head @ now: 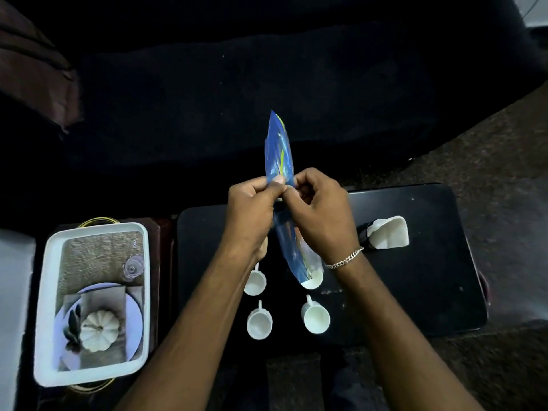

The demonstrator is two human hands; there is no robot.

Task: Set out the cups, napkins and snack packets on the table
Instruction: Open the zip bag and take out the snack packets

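Both hands, left and right, pinch the blue snack packet at mid-length, holding it edge-on above the black table, likely to tear or straighten it. Four white cups sit grouped beneath, nearside; a white holder lies far right.
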